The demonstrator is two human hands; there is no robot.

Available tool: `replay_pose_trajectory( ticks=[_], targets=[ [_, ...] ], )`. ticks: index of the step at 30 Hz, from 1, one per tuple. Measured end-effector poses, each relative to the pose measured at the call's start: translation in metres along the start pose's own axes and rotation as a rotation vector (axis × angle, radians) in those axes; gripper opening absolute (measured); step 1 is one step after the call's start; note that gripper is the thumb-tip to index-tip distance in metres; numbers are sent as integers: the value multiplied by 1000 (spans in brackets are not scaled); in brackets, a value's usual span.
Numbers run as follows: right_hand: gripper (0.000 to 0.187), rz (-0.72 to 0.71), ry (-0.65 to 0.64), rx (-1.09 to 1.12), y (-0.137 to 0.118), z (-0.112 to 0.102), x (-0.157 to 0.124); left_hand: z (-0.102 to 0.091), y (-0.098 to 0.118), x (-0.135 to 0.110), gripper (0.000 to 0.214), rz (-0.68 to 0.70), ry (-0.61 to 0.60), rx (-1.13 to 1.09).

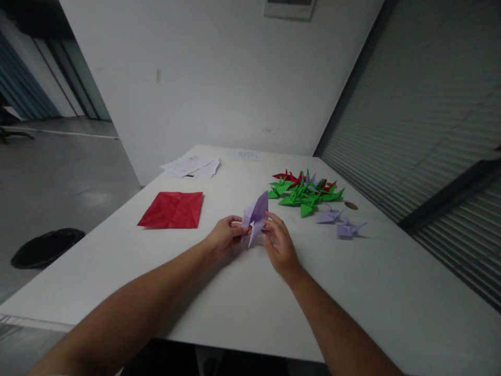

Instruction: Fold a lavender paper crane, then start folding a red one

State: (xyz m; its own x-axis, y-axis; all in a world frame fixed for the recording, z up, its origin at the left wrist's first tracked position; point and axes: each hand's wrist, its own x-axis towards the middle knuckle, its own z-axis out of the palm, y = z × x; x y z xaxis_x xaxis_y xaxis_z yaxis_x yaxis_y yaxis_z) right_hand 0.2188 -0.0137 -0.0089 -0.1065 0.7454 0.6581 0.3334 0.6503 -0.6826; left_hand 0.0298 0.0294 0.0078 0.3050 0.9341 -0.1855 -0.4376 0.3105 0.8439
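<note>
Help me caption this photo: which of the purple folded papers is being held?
The purple paper held between the left hand and right hand; the purple cranes lie to the right, untouched.

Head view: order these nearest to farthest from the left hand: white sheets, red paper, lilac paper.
1. Lilac paper: held in the left hand.
2. Red paper: on the table, to that hand's left.
3. White sheets: farther back on the table, beyond the red paper.
</note>
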Motion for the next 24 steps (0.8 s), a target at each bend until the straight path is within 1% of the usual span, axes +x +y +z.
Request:
replay_pose_trajectory(
  ticks=[2, 4, 7, 9, 11, 13, 15, 16, 18, 20, 21, 24],
  targets=[
    [41, 48, 155, 119, 4, 4, -1, 0, 0, -1, 43, 13, -3, 5],
    [45, 143, 223, 198, 9, 8, -1, 1, -1, -2, 50, 32, -11, 39],
    [46, 265, 257, 215, 14, 9, 0, 4, -3, -5, 61, 85, -40, 129],
    [46, 302, 263, 201, 15, 8, 2, 6, -5, -6, 68, 136, -68, 196],
    [40, 317, 234, 189, 16, 6, 3, 7, -8, -6, 75, 189, -101, 259],
    [30, 301, 203, 146, 16, 3, 5, 6, -9, -5, 77, 235, -137, 313],
    [23, 256, 196, 58, 16, 1, 6, 4, -10, -4, 65, 274, -180, 366],
    [22, 227, 203, 4, 15, -1, 6, 3, -11, -3, 56, 294, -200, 404],
    [32, 158, 241, -129, 12, -4, 7, 1, -11, -1, 39, 331, -217, 502],
    [45, 72, 267, -271, 8, -8, 8, -1, -13, 1, 33, 358, -198, 603],
    [47, 28, 260, -318, 5, -10, 8, -2, -14, 1, 32, 365, -183, 643],
    [37, -97, 220, -359, -2, -16, 8, -3, -18, 1, 31, 363, -178, 707]
  ],
)
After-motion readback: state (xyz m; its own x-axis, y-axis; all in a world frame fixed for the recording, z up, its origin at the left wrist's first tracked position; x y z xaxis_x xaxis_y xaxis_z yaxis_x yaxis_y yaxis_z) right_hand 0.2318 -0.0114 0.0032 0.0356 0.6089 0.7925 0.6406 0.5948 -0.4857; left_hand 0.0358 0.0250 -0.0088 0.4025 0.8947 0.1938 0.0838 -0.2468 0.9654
